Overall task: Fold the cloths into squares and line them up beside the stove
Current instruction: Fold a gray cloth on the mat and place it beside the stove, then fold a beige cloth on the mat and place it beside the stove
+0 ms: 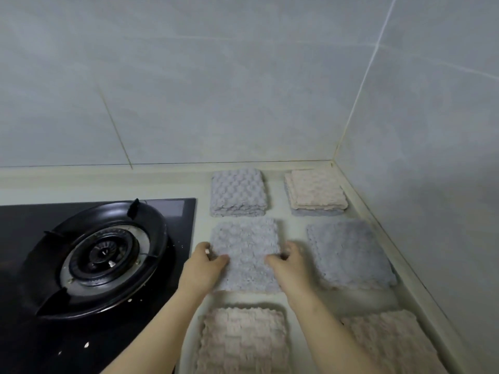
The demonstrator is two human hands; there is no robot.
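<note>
Beige cloth lies nearest; left hand and right hand grip middle grey cloth by its sides, beside stove.

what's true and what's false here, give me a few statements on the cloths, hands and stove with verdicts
1. The left hand and right hand both hold the middle grey cloth in the column next to the stove. True.
2. The stove lies to the right of the cloths. False: it lies to their left.
3. In the far right corner, a beige top cloth lies on a grey bottom cloth. True.
4. The two nearest cloths are grey. False: the near left cloth and near right cloth are both beige.
</note>
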